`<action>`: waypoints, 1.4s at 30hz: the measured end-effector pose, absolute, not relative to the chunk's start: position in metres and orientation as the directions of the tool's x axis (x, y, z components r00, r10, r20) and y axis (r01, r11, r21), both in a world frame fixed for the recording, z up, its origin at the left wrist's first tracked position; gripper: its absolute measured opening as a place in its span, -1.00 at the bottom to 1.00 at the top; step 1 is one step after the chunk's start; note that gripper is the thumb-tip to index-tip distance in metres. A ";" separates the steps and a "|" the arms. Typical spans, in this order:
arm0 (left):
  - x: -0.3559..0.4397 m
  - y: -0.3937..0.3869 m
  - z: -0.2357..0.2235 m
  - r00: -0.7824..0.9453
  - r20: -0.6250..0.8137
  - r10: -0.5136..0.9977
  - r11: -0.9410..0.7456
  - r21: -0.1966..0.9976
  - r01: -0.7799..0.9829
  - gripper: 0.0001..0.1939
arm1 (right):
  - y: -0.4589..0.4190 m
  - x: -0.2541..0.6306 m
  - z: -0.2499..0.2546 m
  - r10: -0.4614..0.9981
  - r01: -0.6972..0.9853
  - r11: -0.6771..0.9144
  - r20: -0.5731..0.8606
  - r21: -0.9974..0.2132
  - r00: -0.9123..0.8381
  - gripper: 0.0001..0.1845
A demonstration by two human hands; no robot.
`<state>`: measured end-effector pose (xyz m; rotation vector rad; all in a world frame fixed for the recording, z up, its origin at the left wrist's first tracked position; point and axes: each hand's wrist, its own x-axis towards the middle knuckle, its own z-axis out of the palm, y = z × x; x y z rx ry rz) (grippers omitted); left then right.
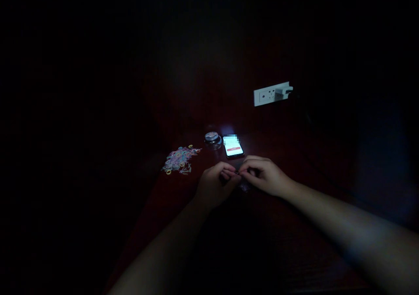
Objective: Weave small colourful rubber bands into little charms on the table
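Observation:
My left hand [218, 181] and my right hand [263, 174] meet over the dark red table, fingertips pinched close together. Whatever sits between the fingertips is too small and dim to name. Just under the hands lies a small, faint clump of thin pale pieces [244, 187]. Beyond my fingers rests a phone [234, 149] with its screen lit. Left of my left hand spreads a pile of small coloured elastic bands [178, 160], mostly pink, blue and white, with a few yellow rings.
A round clear jar [212, 142] with a lid stands beside the phone. On the wall behind, a white socket plate [266, 96] has a plug [283, 90] in it. The table's left edge runs past the elastic pile. Most of the surroundings are too dark to make out.

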<state>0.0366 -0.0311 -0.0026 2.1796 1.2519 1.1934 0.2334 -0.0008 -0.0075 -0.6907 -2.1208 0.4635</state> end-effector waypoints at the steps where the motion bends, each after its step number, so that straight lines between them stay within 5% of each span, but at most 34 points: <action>1: 0.036 -0.031 -0.003 0.261 0.492 0.830 -0.549 0.642 0.536 -0.82 | -0.001 0.234 -0.008 0.624 0.317 0.778 0.604 -0.543 -0.496 -0.84; 22: 0.036 -0.025 -0.005 0.286 0.474 0.833 -0.545 0.612 0.573 -0.93 | 0.005 0.240 -0.009 0.648 0.327 0.754 0.565 -0.569 -0.510 -0.82; 29: 0.036 -0.025 -0.007 0.302 0.479 0.824 -0.559 0.605 0.566 -0.95 | -0.001 0.238 -0.009 0.714 0.296 0.658 0.449 -0.693 -0.536 -0.81; 42: 0.035 -0.026 -0.006 0.377 0.454 0.808 -0.589 0.584 0.558 -0.93 | 0.000 0.238 -0.012 0.737 0.303 0.617 0.400 -0.726 -0.544 -0.82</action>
